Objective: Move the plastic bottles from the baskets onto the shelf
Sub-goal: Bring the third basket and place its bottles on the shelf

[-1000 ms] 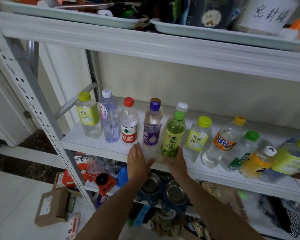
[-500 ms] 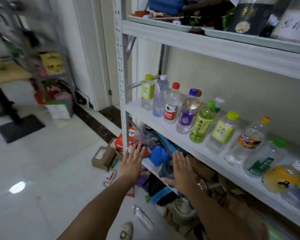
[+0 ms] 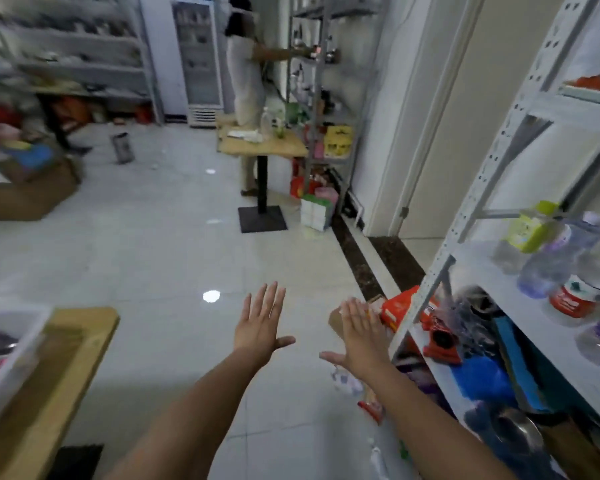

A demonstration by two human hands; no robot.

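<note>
Plastic bottles (image 3: pixel 565 251) stand in a row on the shelf (image 3: pixel 478 254) at the far right edge of the view, the nearest with a yellow-green label, then a clear bluish one, then one with a red label. At the far left a white tub (image 3: pixel 21 318) sits on a wooden table (image 3: pixel 70 355); it may be one of the baskets, though it is blurred and cut off and I cannot tell whether it holds bottles. In the middle, over the pale floor tiles (image 3: pixel 153 271), the left hand (image 3: pixel 260 327) is flat with its fingers straight and spread, holding nothing. Just to its right, the right hand (image 3: pixel 361 337) is the same: empty, fingers released, near the shelf post but not touching it. Such bottles should be light if empty and noticeably heavier if full, with thin walls that dent under a hard squeeze and smooth labels that can slip. A wrap round the mid-body or a grip just under the cap seems safest. A second ago both hands were at the shelf's front edge beside a green-capped bottle; now the view has swung left and the hands have come away from the shelf.
</note>
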